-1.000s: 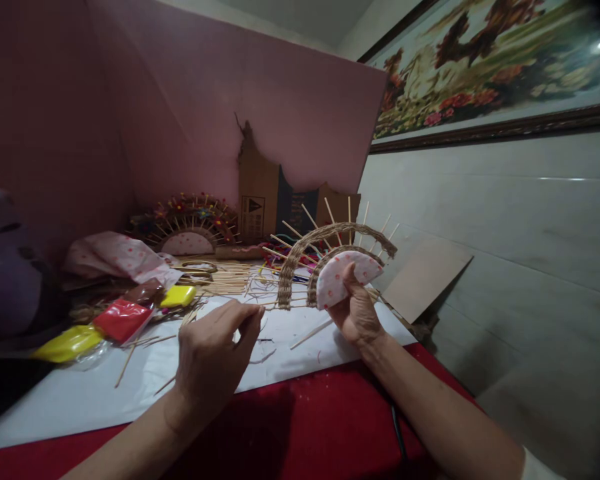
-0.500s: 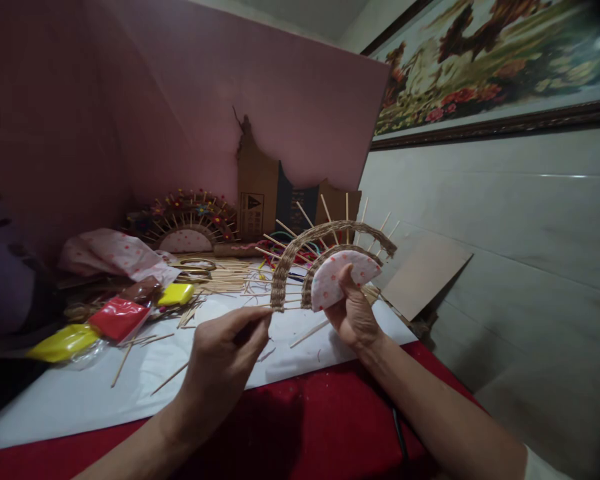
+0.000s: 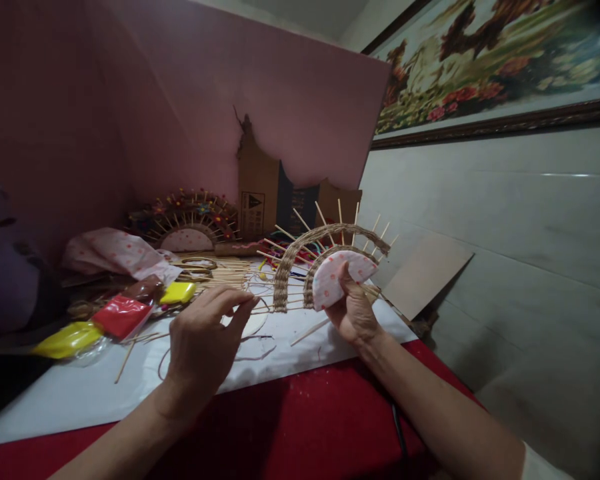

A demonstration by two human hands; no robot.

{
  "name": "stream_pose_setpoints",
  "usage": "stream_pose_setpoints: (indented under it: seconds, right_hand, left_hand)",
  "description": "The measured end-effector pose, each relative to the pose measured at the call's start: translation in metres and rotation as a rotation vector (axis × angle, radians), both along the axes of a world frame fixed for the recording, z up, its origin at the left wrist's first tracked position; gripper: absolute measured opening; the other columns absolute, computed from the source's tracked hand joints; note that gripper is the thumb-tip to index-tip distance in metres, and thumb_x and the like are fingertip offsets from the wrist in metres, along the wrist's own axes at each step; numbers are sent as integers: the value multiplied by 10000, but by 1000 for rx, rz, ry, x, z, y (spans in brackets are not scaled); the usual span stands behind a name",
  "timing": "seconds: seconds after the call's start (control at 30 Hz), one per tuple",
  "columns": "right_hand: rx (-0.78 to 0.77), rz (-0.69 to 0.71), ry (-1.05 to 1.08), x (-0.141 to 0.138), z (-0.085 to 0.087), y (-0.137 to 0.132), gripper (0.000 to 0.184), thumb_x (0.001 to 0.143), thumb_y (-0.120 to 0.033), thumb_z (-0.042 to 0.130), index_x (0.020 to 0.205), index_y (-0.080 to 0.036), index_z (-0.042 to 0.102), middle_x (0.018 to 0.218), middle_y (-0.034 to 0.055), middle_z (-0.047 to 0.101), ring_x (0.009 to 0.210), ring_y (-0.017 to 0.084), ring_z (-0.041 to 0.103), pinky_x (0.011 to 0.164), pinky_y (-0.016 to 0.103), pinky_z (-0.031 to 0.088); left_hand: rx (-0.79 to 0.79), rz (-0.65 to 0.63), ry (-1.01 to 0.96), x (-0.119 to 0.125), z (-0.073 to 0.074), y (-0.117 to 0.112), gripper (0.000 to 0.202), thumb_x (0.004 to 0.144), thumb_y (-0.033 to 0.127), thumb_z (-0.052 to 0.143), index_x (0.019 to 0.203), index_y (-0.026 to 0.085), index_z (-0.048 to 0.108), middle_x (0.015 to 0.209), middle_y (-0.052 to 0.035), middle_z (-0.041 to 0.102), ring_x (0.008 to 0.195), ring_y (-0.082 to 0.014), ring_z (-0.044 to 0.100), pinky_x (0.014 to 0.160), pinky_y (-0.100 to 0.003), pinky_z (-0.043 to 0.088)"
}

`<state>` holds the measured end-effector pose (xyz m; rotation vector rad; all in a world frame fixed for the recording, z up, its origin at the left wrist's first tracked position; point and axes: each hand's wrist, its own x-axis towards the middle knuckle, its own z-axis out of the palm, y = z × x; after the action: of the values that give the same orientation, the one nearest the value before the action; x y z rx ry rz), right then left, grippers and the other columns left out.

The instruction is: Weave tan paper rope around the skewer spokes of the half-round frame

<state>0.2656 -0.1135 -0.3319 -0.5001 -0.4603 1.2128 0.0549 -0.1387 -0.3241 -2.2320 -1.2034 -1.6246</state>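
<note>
My right hand (image 3: 354, 312) is closed on a half-round woven fan frame (image 3: 325, 257). The frame has a white dotted fabric centre, brown woven arcs and thin sticks fanning outward, and I hold it upright above the white sheet (image 3: 80, 393). My left hand (image 3: 203, 337) hovers just left of the frame's lower end. Its fingertips are pinched on a thin brown strand (image 3: 263, 310) that runs to the weave.
A finished decorated fan (image 3: 187, 223) leans at the back beside a cardboard box (image 3: 257, 203). Dotted cloth (image 3: 117, 253), red (image 3: 121, 315) and yellow packets (image 3: 65, 339), loose sticks (image 3: 225, 273) and scissors lie on the left. A cardboard sheet (image 3: 425, 273) leans against the right wall. A red cloth (image 3: 305, 427) covers the near edge.
My left hand moved left and slightly up from the frame's lower end, drawing the thin strand with it. The frame in my right hand tilted a little.
</note>
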Motion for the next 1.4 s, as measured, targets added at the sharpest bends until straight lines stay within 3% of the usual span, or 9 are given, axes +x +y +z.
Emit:
stream_pose_setpoints:
  seconds: [0.17,0.27,0.4,0.5,0.67,0.97,1.1,1.23,1.4]
  right_hand:
    - [-5,8,11,2,-1,1,332,589,-325,780,864,-203,640,774,-33,707,652,111,641,610,215,541]
    - [-5,7,23,3,-1,0,319,598,-330,774,859,-203,642,762,-34,708,639,109,641,598,212,539]
    - [-1,40,39,3,0,-1,295,611,-351,764,837,-205,642,743,-34,708,626,107,642,574,211,536]
    - [-2,94,53,2,0,-2,283,616,-355,760,828,-208,645,738,-33,709,633,110,646,587,216,540]
    - [-10,153,63,-1,0,-5,300,595,-335,776,834,-204,652,749,-30,716,623,114,650,560,211,543]
    - [-32,177,47,-3,-5,-7,347,565,-333,794,847,-201,642,781,-31,717,664,107,656,647,215,556]
    - [-34,181,59,-4,-4,-6,337,574,-334,789,847,-203,641,783,-30,716,672,108,657,645,210,555]
    - [-39,118,88,-3,-3,-4,321,580,-319,788,836,-202,636,749,-38,712,638,95,649,595,188,548]
    - [-24,83,97,-2,-4,0,318,584,-309,788,843,-212,633,752,-42,709,634,96,645,589,190,546]
  left_hand:
    - [-236,-53,-222,2,3,-2,110,705,298,649,690,191,672,652,-4,675,585,-130,573,588,-244,429]
    - [-604,-210,-515,3,9,-4,167,667,335,677,655,168,665,589,-10,648,513,-103,517,473,-207,386]
    - [-1094,-499,-898,2,10,0,167,640,278,697,677,145,603,562,1,602,400,-43,405,339,-145,207]
    - [-1261,-615,-969,3,4,5,151,629,194,695,699,145,570,546,19,572,363,-23,382,327,-135,166]
    - [-1244,-572,-842,12,-4,3,192,663,280,679,659,139,548,513,14,582,306,-3,271,319,-149,103]
    - [-1239,-520,-753,22,-5,0,191,597,282,695,592,137,571,498,-1,605,338,-21,299,349,-161,142]
    - [-1166,-514,-774,23,-10,0,186,589,276,713,652,137,608,540,-8,626,379,-31,360,374,-158,195]
    - [-1071,-535,-799,25,-13,-5,180,632,281,671,736,141,626,457,22,567,350,-31,308,363,-168,167]
    - [-1016,-452,-894,27,-12,-11,240,622,233,648,825,110,684,435,23,533,377,-35,306,377,-175,174]
